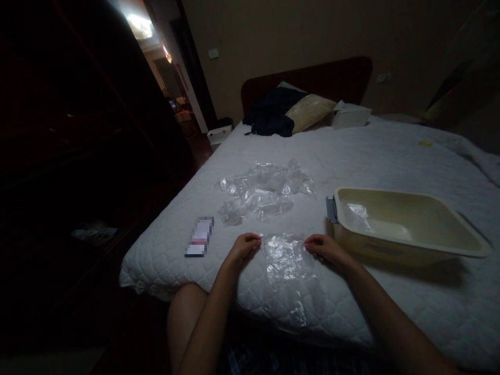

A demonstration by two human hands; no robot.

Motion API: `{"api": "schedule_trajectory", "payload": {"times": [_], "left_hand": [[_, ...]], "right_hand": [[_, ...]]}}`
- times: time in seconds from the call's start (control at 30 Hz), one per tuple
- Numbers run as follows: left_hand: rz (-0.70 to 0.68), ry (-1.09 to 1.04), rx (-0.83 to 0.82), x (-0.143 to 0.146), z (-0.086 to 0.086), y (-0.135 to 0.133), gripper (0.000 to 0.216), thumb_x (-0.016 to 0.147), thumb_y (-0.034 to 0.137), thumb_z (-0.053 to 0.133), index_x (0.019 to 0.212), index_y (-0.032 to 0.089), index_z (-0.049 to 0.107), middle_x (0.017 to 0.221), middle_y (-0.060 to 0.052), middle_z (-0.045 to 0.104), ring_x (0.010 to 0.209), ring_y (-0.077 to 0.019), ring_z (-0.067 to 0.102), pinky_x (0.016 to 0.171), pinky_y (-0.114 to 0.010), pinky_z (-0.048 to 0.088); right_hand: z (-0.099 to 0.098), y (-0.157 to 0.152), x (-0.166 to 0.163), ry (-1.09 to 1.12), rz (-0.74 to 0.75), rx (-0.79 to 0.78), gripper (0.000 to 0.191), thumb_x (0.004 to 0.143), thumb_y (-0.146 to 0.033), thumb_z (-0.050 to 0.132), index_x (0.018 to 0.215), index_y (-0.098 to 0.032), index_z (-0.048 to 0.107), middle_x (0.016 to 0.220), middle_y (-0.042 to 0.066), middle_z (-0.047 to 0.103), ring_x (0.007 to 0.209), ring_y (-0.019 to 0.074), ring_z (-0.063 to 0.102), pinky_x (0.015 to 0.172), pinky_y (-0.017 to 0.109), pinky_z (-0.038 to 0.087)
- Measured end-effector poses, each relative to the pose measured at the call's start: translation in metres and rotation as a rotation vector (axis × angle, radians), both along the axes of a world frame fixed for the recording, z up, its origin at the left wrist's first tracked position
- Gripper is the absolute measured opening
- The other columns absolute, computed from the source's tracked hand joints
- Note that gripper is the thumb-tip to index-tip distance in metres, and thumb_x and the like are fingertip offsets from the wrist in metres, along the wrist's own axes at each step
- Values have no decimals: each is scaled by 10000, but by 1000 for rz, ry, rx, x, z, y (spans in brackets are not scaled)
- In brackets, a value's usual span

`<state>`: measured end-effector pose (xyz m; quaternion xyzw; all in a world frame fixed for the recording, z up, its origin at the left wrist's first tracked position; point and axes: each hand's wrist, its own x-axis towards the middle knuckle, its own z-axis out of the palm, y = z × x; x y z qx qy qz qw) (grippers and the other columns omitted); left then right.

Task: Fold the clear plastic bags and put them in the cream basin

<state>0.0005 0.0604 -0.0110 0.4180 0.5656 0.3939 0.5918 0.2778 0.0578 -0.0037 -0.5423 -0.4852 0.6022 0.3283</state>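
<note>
A clear plastic bag [291,268] is stretched flat over the near edge of the bed, wrinkled and shiny. My left hand [246,247] pinches its upper left corner. At the upper right corner, my right hand [324,247] grips it between thumb and fingers. Just beyond lie several crumpled clear plastic bags [265,182] in a loose heap. The heap is apart from both hands.
A cream plastic tub [410,219] with grey handle clips stands to the right on the white quilted bed [167,234]. A blurred-out phone-like rectangle [200,237] lies left. Dark cloth [273,109], a beige pillow [312,112] and a white box [351,115] sit near the headboard.
</note>
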Motion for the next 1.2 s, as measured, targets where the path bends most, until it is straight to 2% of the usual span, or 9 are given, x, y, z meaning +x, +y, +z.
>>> {"api": "schedule_trajectory", "payload": {"times": [0.2, 0.47, 0.73, 0.93, 1.03, 1.2], "left_hand": [[-24, -107, 60, -2, 0, -4, 367, 573, 283, 716, 886, 144, 587, 670, 22, 535, 434, -14, 435, 368, -130, 271], [72, -147, 85, 6, -5, -4, 351, 508, 163, 706, 833, 135, 576, 652, 34, 544, 474, -40, 477, 436, -153, 330], [77, -115, 190, 11, -6, -13, 237, 520, 194, 694, 728, 127, 601, 633, 9, 573, 541, -72, 501, 492, -171, 346], [74, -29, 210, 11, -3, -22, 360, 531, 201, 695, 873, 139, 601, 687, 8, 568, 506, -48, 445, 466, -161, 323], [98, 33, 269, 11, -8, -23, 378, 548, 192, 682, 914, 144, 598, 721, 6, 561, 518, -41, 425, 468, -154, 310], [35, 135, 363, 12, -15, -22, 467, 577, 161, 654, 1035, 172, 561, 876, -17, 564, 558, -44, 421, 497, -164, 324]], "right_hand": [[-6, 5, -2, 26, -26, 66, 321, 625, -439, 640, 761, -159, 557, 477, -59, 458, 381, 51, 364, 365, 186, 219], [-5, 0, -5, 69, -58, 125, 324, 567, -374, 691, 770, -156, 564, 574, -34, 511, 444, 63, 400, 408, 201, 263], [-3, -6, -7, 25, -103, 254, 232, 599, -357, 649, 682, -163, 553, 531, -39, 487, 451, 75, 398, 419, 208, 279], [-8, -7, -3, 24, -96, 278, 223, 630, -355, 629, 707, -167, 540, 540, -38, 482, 455, 78, 404, 419, 205, 277], [-9, -8, -2, -5, -89, 295, 196, 640, -325, 617, 730, -163, 553, 571, -22, 521, 466, 83, 420, 427, 208, 290], [-8, -8, -3, -56, -117, 356, 146, 635, -258, 585, 748, -167, 568, 600, -14, 551, 494, 98, 450, 450, 216, 316]]}}
